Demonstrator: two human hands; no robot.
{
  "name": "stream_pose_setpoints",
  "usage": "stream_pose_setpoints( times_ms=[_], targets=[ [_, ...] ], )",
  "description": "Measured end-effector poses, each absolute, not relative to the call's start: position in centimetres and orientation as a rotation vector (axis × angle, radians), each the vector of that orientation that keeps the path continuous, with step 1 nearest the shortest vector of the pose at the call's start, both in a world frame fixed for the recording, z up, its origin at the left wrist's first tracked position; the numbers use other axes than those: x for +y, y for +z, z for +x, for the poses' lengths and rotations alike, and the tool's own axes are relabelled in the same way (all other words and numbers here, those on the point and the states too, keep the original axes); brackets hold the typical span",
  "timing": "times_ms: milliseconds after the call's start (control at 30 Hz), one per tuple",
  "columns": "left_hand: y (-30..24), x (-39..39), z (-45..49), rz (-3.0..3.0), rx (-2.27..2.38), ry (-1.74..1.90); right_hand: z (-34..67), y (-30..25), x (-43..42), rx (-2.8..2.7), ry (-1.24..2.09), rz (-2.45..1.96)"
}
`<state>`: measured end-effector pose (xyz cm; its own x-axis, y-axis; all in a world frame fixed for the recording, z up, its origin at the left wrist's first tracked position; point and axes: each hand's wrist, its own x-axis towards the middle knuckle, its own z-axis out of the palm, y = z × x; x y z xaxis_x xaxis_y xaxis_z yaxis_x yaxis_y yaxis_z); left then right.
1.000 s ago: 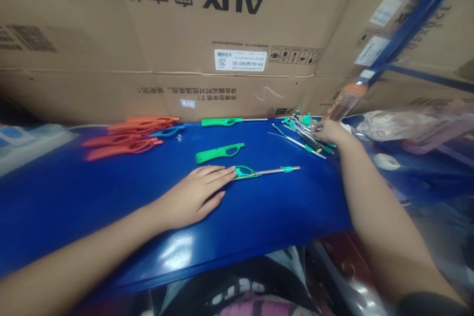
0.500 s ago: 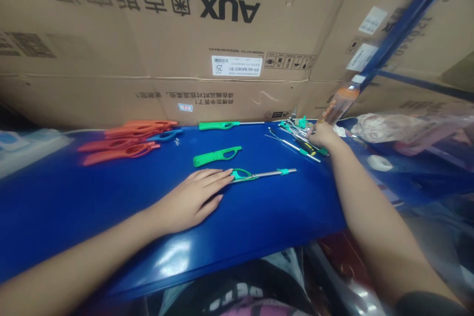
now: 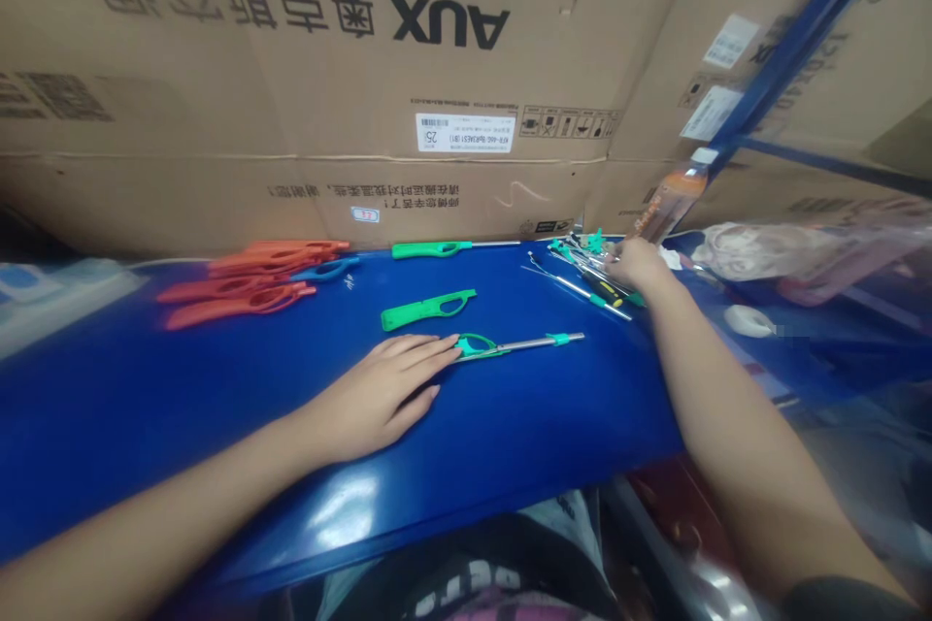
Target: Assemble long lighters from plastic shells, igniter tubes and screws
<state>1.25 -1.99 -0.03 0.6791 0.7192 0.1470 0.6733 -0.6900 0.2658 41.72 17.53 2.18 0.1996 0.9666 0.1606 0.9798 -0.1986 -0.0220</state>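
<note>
Head view, Left hand (image 3: pixel 382 393): open, flat on the blue tabletop (image 3: pixel 146 378), fingertips touching the teal grip of a long utility lighter (image 3: pixel 524 344).

Right hand (image 3: pixel 637 264): curled at the edge of a heap of lighter parts (image 3: pixel 589 257); any grip hidden from this angle, so cannot tell.

Near Right hand: a yellow-and-black screwdriver (image 3: pixel 603 288), just below the fingers.

Beyond Left hand: a green lighter shell (image 3: pixel 422 310), then orange lighter shells (image 3: pixel 240 301) further left.

Since the earlier frame: both hands in the same places, view only slightly shifted.
</note>
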Motion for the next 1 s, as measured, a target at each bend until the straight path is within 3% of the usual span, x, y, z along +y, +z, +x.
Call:
stream_pose_setpoints(
  times_ms=[567,767,900,1000],
  targets=[
    [-0.2,-1.9,1.1,2.709,1.107,0.391,41.2,2.7,17.3,-1.930,-0.079,-2.281],
    [-0.2,-2.0,1.3,2.679,1.115,0.423,37.6,3.9,15.4,-2.010,-0.104,-1.899],
    [-0.3,-2.3,1.8,2.560,1.222,0.610,32.2,3.4,12.2,-2.131,0.122,-1.240],
    [-0.3,-2.5,2.3,2.409,1.293,0.803,27.9,2.8,8.2,-2.149,0.426,-0.991]
  ],
)
